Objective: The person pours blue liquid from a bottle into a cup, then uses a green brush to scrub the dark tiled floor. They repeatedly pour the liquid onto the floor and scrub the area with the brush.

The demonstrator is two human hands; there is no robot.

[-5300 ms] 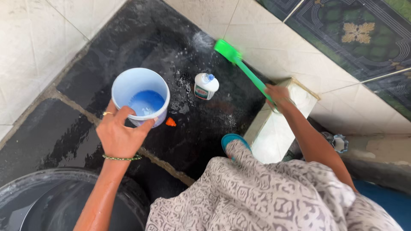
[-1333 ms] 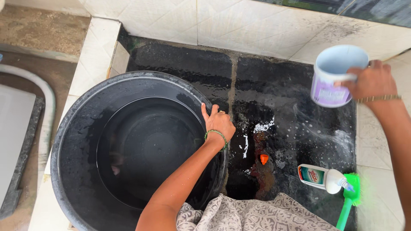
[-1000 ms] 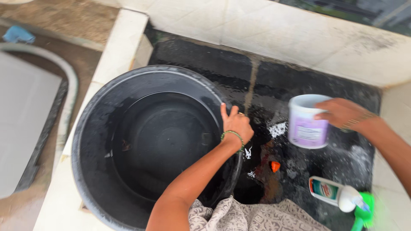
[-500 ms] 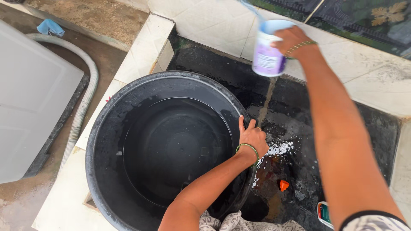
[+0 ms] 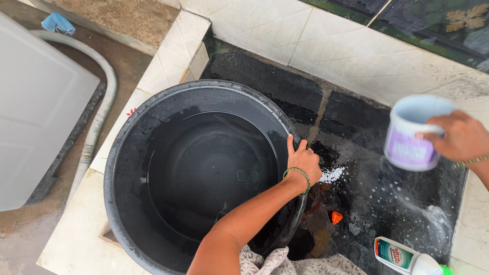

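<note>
The rim of the black tub [image 5: 122, 153] is gripped by the left hand [image 5: 304, 162], fingers curled over it. A pale scoop mug [image 5: 411, 133], clamped in the right hand [image 5: 461, 136], is held above the wet dark floor [image 5: 356, 122]. Rinsing seems underway; refilling likely calls for dipping the mug into the tub.

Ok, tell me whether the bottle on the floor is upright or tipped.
Tipped. The bottle lies on its side on the wet black floor, label up, partly cut off by the frame.
</note>
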